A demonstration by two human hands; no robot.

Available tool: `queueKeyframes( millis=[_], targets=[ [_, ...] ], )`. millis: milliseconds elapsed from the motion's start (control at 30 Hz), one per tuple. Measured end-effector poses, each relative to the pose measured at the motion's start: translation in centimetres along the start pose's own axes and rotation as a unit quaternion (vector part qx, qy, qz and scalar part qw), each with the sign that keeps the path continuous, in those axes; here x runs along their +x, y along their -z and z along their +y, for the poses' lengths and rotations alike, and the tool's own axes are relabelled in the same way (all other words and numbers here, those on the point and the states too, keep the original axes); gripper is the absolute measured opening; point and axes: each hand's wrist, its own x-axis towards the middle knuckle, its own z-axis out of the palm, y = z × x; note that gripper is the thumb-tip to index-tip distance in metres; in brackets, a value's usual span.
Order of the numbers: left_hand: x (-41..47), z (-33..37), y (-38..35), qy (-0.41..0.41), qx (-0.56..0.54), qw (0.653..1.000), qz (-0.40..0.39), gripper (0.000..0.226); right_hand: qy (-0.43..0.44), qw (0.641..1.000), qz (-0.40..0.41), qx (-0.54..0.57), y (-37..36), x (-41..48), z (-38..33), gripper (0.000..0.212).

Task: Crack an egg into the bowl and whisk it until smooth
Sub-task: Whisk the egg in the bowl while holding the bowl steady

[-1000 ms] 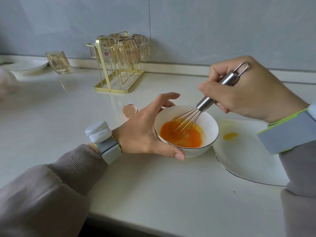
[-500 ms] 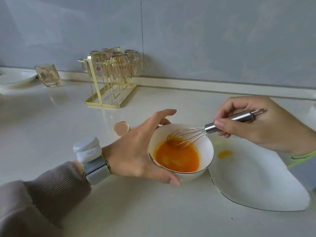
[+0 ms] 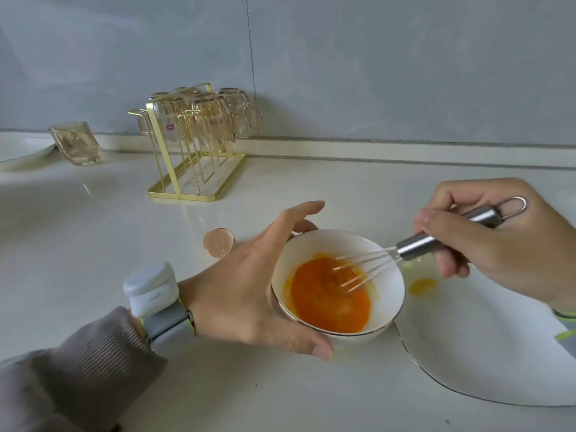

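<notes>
- The left hand holds the bowl from its left side. The thumb lies along the near wall and the fingers spread wide round the far rim, so the bowl is clamped between them.
- The right hand grips the steel handle of the whisk, with its fingers curled tight round it. The blurred wire head reaches over the right rim into the orange beaten egg.
- The bowl stands on the tabletop near the centre. Its right side is at the left edge of a white plate; I cannot tell whether they touch.
- A yolk spot lies on the plate just right of the bowl.
- An eggshell half lies just left of the left hand.
- Bare tabletop runs along the near side and to the left.
- A gold glass rack and a tumbler stand well apart at the far left, by the wall.
</notes>
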Motion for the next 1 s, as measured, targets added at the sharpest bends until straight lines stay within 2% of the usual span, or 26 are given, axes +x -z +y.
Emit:
queueKeyframes(
  millis=[133, 300, 400, 500, 633, 767, 900, 1000],
  targets=[
    [0.0, -0.1, -0.1, 0.0, -0.003, 1.0, 0.005, 0.131, -0.036, 0.998, -0.03, 0.046, -0.3, -0.3, -0.5, 0.029],
    [-0.1, -0.1, 0.0, -0.003, -0.001, 1.0, 0.007, 0.131, -0.041, 0.998, 0.007, 0.036, -0.5, -0.1, 0.1, 0.036],
    [-0.1, 0.0, 0.0, -0.004, -0.002, 1.0, 0.004, 0.129, -0.057, 0.996, 0.018, 0.068, -0.6, -0.3, -0.1, 0.037],
    [-0.2, 0.1, 0.0, -0.008, -0.001, 1.0, 0.007, 0.128, -0.041, 0.997, 0.039, 0.051, -0.7, -0.2, -0.1, 0.037],
    [-0.1, 0.0, 0.0, -0.013, -0.005, 1.0, 0.01, 0.129, -0.069, 0.995, 0.022, 0.069, -0.7, -0.2, -0.1, 0.038],
    [-0.2, 0.0, 0.0, -0.013, -0.001, 1.0, 0.011, 0.129, -0.058, 0.994, 0.063, 0.064, -1.0, -0.1, -0.1, 0.036],
    [-0.1, 0.0, 0.0, -0.011, -0.002, 1.0, 0.011, 0.128, -0.072, 0.996, 0.022, 0.057, -1.0, -0.1, 0.0, 0.035],
    [-0.2, 0.0, 0.1, -0.012, 0.012, 1.0, 0.007, 0.13, -0.071, 0.994, 0.036, 0.075, -1.1, -0.1, 0.1, 0.037]
  ],
)
